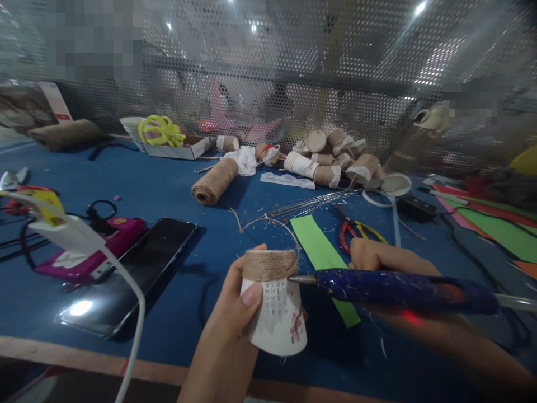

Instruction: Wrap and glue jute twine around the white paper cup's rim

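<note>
My left hand (237, 310) grips a white paper cup (272, 319) printed with dark characters and a pink blossom. Brown jute twine (271, 265) is wound around the cup's upper part, and its loose tail (268, 219) arcs out behind onto the table. In my right hand (377, 260) is a blue hot glue gun (390, 288) with a red glow low on its body. Its metal tip touches, or nearly touches, the lower edge of the twine on the cup's right side. The fingers of my right hand are partly hidden behind the glue gun.
On the blue table (168, 184) lie a twine roll (216, 180), a green paper strip (321, 257), pliers (348, 229) and a phone (138, 274). A white cable (136, 296) crosses the left front. Wrapped cups (327, 162) are heaped before the perforated metal screen (260, 67).
</note>
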The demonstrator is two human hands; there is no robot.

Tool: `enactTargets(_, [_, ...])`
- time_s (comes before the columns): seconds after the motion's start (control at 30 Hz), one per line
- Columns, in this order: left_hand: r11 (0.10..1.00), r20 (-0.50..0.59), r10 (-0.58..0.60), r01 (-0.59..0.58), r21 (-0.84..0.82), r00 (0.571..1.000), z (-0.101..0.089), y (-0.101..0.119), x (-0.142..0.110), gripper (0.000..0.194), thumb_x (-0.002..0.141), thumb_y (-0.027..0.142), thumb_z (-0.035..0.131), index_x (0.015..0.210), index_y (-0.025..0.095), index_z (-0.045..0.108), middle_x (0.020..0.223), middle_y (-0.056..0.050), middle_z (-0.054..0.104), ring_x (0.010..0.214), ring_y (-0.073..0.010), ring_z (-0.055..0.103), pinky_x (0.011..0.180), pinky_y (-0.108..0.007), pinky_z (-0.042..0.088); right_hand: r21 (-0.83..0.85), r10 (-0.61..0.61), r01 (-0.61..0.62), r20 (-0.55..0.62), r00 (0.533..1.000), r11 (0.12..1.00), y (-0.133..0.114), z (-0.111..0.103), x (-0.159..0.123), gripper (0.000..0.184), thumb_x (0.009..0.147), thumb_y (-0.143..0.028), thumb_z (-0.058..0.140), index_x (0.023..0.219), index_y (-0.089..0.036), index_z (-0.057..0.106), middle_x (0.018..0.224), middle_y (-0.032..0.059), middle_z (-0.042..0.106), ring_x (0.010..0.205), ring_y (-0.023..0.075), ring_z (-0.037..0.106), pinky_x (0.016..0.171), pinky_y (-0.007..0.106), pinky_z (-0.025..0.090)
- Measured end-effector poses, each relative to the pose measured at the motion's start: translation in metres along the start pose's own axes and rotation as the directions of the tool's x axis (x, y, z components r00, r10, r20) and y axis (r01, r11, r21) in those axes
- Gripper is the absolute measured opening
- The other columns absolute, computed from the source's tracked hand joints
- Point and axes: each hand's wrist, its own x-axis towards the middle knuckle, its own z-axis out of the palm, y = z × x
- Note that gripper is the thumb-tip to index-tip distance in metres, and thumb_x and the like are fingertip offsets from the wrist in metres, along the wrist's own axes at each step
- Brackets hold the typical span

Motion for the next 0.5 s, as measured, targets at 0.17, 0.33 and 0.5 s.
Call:
enactTargets(0.17, [0.999,-0.002,0.033,-0.033,-0.007,0.999,0.002,0.0,-0.003,0.05,0.089,0.043,0.077,0.135,0.025,0.068,0.119,-0.013,0.079,0.097,-0.0364,0.079,0.075,-0.043,0.064,0.003,-0.032,0.032,0.027,0.999,0.999,-0.004,-0.001,0.003,0.028,0.084,-0.02,0.069,0.072,-0.025,0.044,0.069,-0.0072,0.049,0.057,0.013,0.044,0.053,0.027,0.035])
enactTargets(0.33, [0.996,0.004,0.089,-0.089,-0.008,0.996,0.007,0.0,0.002,0.054,0.081,0.044,0.084,0.129,0.023,0.07,0.109,-0.011,0.081,0.102,-0.0399,0.077,0.084,-0.048,0.063,-0.011,-0.055,0.055,0.009,0.998,0.998,-0.006,-0.005,0.002,0.026,0.086,-0.023,0.068,0.073,-0.026,0.045,0.067,-0.007,0.049,0.055,0.0127,0.043,0.049,0.027,0.031])
enactTargets(0.5, [0.996,-0.008,0.077,-0.077,-0.036,0.997,0.014,-0.002,0.0,0.073,0.079,0.043,0.085,0.144,0.025,0.057,0.106,-0.012,0.081,0.103,-0.0411,0.076,0.086,-0.05,0.062,-0.029,-0.064,0.064,0.013,0.998,0.998,-0.002,-0.01,-0.001,0.027,0.088,-0.023,0.066,0.073,-0.026,0.044,0.067,-0.006,0.048,0.056,0.0139,0.043,0.05,0.029,0.032])
